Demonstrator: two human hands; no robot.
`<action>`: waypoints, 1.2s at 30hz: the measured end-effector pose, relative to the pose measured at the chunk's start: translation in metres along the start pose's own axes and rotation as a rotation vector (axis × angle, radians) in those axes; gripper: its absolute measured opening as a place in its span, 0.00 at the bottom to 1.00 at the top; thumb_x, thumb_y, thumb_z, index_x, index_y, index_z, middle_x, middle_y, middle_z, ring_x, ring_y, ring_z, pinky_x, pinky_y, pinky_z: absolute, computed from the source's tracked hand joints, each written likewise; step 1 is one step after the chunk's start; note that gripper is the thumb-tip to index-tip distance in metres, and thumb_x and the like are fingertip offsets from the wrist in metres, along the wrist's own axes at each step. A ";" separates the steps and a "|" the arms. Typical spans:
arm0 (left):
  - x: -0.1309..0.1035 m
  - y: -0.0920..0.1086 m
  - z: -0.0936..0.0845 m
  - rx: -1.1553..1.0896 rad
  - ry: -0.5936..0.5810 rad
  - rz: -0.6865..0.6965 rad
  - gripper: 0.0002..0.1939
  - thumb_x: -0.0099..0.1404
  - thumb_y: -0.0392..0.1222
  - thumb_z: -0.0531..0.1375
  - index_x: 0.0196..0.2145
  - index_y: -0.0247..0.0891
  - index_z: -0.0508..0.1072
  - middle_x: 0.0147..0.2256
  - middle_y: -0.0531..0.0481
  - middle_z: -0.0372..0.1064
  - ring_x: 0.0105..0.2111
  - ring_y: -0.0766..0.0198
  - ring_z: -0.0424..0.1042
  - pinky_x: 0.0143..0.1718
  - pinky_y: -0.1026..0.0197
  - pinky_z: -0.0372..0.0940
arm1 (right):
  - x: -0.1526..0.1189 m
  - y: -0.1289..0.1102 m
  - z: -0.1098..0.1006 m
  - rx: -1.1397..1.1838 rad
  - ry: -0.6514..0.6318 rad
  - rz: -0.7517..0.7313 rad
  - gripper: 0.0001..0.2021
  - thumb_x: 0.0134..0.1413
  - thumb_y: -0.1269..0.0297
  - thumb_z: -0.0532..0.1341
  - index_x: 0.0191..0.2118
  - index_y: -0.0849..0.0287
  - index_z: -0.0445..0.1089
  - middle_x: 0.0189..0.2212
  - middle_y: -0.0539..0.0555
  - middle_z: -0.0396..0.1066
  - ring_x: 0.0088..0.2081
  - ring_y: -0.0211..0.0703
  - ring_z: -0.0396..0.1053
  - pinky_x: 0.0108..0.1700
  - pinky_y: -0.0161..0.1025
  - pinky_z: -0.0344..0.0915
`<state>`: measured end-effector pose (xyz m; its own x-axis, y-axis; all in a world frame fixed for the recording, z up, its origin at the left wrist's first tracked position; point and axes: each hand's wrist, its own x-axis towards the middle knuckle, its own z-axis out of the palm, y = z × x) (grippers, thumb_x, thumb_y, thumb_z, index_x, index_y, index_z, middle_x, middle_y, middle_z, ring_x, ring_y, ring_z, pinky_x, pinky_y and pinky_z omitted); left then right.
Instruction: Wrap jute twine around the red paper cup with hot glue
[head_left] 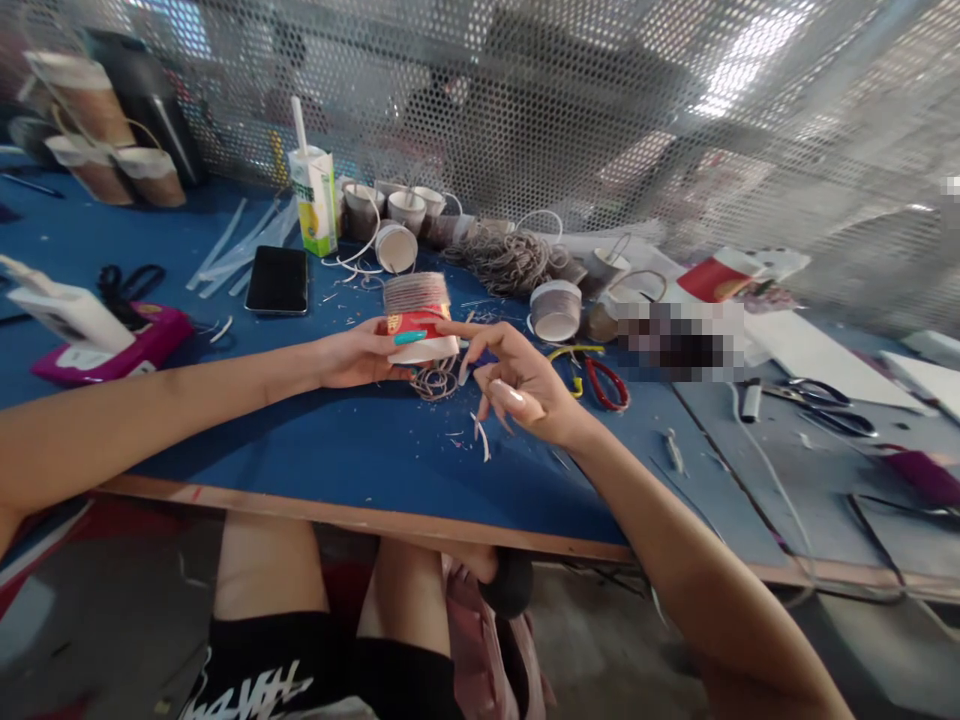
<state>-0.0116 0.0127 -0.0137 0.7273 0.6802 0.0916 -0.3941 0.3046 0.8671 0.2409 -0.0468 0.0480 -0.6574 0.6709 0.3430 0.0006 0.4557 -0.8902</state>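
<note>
**We Are Holding a Cord-Wrapped Cup Near the Middle of the Frame**

With our left hand (360,355) we are gripping the red-and-white cord-wrapped cup (417,318), the fingers closing around its lower part. Our right hand (521,385) is hanging just beside it, index finger extending toward the cup, the others half curling; we are not managing to tell whether they are touching or pinching anything. Loose cord (436,382) is lying below the cup on the blue table (300,450). Right of centre, a white-rimmed cup (556,312) is resting on its side, and a tangled cord bundle (495,262) is sitting above centre. Toward the upper left, a phone (277,280) is lying near a standing drink carton (313,200).
</note>
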 end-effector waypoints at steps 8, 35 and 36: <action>-0.001 -0.003 -0.007 0.030 0.006 0.004 0.29 0.54 0.47 0.77 0.52 0.39 0.78 0.45 0.44 0.82 0.44 0.56 0.81 0.47 0.57 0.74 | 0.008 0.014 -0.013 0.109 0.410 0.144 0.30 0.59 0.27 0.58 0.31 0.53 0.63 0.47 0.54 0.81 0.12 0.23 0.48 0.12 0.34 0.64; -0.004 0.001 -0.006 -0.010 -0.166 -0.048 0.35 0.56 0.51 0.72 0.60 0.37 0.74 0.56 0.39 0.78 0.53 0.50 0.78 0.56 0.50 0.70 | 0.006 0.011 -0.015 -0.016 0.454 -0.056 0.23 0.53 0.44 0.73 0.43 0.50 0.64 0.61 0.53 0.73 0.15 0.23 0.55 0.15 0.35 0.64; -0.004 0.001 -0.006 -0.020 -0.171 -0.051 0.35 0.57 0.51 0.72 0.60 0.37 0.74 0.56 0.38 0.78 0.53 0.49 0.78 0.56 0.50 0.70 | 0.004 0.010 -0.012 -0.045 0.362 -0.079 0.28 0.49 0.48 0.77 0.47 0.48 0.63 0.67 0.54 0.66 0.16 0.22 0.57 0.16 0.35 0.64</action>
<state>-0.0176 0.0140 -0.0162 0.8306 0.5412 0.1312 -0.3643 0.3500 0.8630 0.2476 -0.0328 0.0442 -0.3474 0.7928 0.5008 -0.0009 0.5337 -0.8456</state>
